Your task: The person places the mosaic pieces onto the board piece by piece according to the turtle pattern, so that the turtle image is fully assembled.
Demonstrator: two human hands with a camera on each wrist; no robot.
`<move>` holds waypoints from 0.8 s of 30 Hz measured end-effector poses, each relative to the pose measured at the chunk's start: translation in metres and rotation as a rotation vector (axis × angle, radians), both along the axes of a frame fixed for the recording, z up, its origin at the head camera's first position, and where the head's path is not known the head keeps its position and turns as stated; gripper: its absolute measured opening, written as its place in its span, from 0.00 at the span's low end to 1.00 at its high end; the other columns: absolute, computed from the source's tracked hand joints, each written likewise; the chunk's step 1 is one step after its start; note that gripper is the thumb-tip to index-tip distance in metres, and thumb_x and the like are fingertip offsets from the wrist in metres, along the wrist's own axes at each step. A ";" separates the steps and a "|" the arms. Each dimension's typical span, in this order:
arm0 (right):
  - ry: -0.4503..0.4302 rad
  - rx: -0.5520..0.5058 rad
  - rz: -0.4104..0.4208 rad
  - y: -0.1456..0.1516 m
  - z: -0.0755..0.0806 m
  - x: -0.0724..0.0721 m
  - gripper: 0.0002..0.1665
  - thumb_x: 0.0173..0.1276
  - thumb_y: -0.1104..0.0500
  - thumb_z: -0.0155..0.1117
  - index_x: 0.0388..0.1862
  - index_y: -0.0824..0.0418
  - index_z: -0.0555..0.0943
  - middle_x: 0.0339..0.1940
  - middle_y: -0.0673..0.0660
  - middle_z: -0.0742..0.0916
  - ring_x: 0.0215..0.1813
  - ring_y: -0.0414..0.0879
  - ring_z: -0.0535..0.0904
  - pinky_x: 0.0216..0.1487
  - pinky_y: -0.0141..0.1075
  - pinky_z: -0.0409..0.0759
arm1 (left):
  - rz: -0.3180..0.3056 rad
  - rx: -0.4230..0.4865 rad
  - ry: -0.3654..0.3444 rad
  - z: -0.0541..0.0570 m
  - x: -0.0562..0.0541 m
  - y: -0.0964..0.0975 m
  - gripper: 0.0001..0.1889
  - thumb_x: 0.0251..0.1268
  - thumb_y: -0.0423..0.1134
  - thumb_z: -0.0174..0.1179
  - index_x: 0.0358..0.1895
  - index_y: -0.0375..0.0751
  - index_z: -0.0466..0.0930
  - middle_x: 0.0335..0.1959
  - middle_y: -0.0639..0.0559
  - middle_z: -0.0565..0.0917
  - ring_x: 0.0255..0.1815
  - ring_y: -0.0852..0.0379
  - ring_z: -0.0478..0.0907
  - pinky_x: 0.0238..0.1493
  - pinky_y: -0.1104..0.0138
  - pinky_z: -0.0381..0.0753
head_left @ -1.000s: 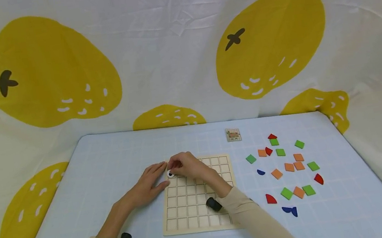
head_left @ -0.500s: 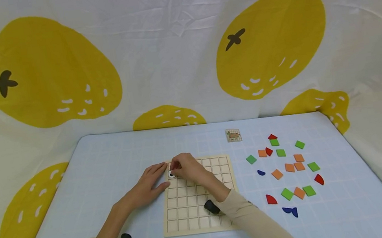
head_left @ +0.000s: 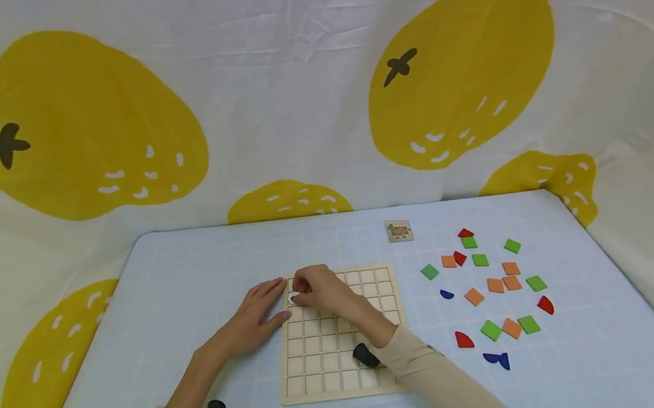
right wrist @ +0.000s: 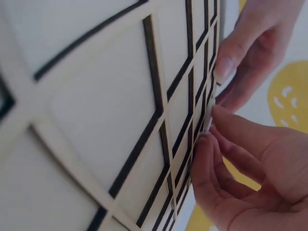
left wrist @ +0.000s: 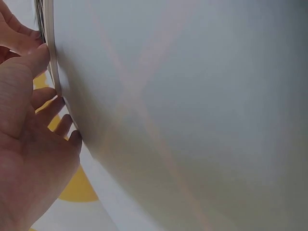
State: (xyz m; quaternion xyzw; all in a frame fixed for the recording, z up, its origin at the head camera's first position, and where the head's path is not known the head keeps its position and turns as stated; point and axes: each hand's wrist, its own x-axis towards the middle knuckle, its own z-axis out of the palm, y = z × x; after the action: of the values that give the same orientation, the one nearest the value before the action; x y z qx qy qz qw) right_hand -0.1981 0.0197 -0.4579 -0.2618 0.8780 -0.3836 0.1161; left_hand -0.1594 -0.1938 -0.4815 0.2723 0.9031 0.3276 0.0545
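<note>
Your right hand (head_left: 324, 291) had a pinching grip, thumb and fingertips together on a small white piece with a black spot (head_left: 292, 299). That piece was at the leftmost column of the wooden grid board (head_left: 322, 343), close to the far left corner; whether it lay fully down in its square could not be told, since your fingers partly covered it. Your left hand (head_left: 250, 320) gripped nothing: its fingers were stretched out, with fingertips and thumb against the board's left edge, just beside the pinched piece.

The board lay flat on the worktop (head_left: 198, 272), your right forearm crossing above it in a beige sleeve (head_left: 444, 377). A small picture card (head_left: 399, 230) lay beyond the board's far right corner. Off to the right you had a loose scatter of flat pieces: green squares (head_left: 491, 330), orange squares (head_left: 474, 297), red quarter-circles (head_left: 464, 340) and blue half-rounds (head_left: 447, 294). Two of the blue ones touched at the near side of the scatter, and at its far end a red piece touched a green square. Behind the worktop hung a white cloth (head_left: 286, 97) printed with big yellow fruit.
</note>
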 end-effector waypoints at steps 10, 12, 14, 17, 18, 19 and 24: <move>0.028 0.001 0.003 0.003 -0.002 0.002 0.06 0.73 0.63 0.67 0.43 0.66 0.84 0.37 0.55 0.86 0.38 0.42 0.79 0.41 0.32 0.78 | 0.002 -0.010 -0.009 -0.003 -0.002 -0.001 0.34 0.77 0.40 0.61 0.78 0.30 0.60 0.78 0.33 0.63 0.78 0.32 0.55 0.73 0.37 0.60; 0.027 -0.017 0.002 0.008 -0.002 0.003 0.06 0.74 0.62 0.66 0.43 0.66 0.84 0.37 0.55 0.86 0.38 0.43 0.80 0.41 0.33 0.79 | 0.009 -0.027 -0.008 -0.005 -0.002 -0.001 0.34 0.77 0.41 0.61 0.78 0.31 0.60 0.78 0.35 0.63 0.78 0.33 0.55 0.73 0.38 0.60; 0.030 -0.037 0.001 0.014 -0.002 0.004 0.06 0.75 0.63 0.65 0.45 0.66 0.84 0.38 0.55 0.86 0.39 0.43 0.81 0.42 0.33 0.80 | 0.017 -0.035 -0.011 -0.005 -0.002 0.000 0.34 0.77 0.42 0.61 0.79 0.31 0.60 0.78 0.35 0.63 0.79 0.34 0.55 0.73 0.38 0.60; 0.032 -0.069 0.003 0.024 -0.001 0.005 0.07 0.76 0.63 0.63 0.47 0.67 0.84 0.39 0.56 0.87 0.41 0.45 0.82 0.44 0.34 0.81 | 0.025 -0.034 -0.020 -0.004 -0.001 0.000 0.34 0.77 0.42 0.61 0.79 0.32 0.60 0.79 0.36 0.62 0.79 0.34 0.55 0.74 0.38 0.60; 0.035 -0.079 0.005 0.028 0.000 0.005 0.08 0.76 0.64 0.63 0.47 0.68 0.84 0.40 0.57 0.87 0.41 0.46 0.82 0.45 0.35 0.81 | 0.026 -0.031 -0.023 -0.004 0.000 0.000 0.34 0.77 0.42 0.61 0.79 0.32 0.60 0.79 0.35 0.62 0.79 0.34 0.55 0.74 0.38 0.59; 0.040 -0.085 0.004 0.031 0.000 0.006 0.08 0.77 0.64 0.62 0.48 0.68 0.84 0.40 0.57 0.87 0.42 0.46 0.83 0.46 0.35 0.82 | 0.026 -0.028 -0.025 -0.003 0.000 0.000 0.34 0.77 0.42 0.61 0.79 0.32 0.60 0.79 0.35 0.62 0.79 0.33 0.55 0.74 0.38 0.59; 0.057 -0.099 -0.016 0.049 0.005 0.008 0.10 0.77 0.64 0.62 0.50 0.70 0.84 0.42 0.58 0.87 0.45 0.50 0.84 0.48 0.39 0.83 | 0.029 -0.037 -0.023 -0.003 0.000 0.001 0.34 0.77 0.42 0.60 0.79 0.32 0.60 0.79 0.35 0.62 0.79 0.33 0.55 0.74 0.38 0.59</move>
State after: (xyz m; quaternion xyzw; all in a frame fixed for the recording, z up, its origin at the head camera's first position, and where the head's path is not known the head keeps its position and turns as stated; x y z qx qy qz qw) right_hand -0.1896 0.0687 -0.4527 -0.2712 0.8629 -0.4199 0.0748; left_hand -0.1589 -0.1931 -0.4842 0.2544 0.9121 0.3147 0.0654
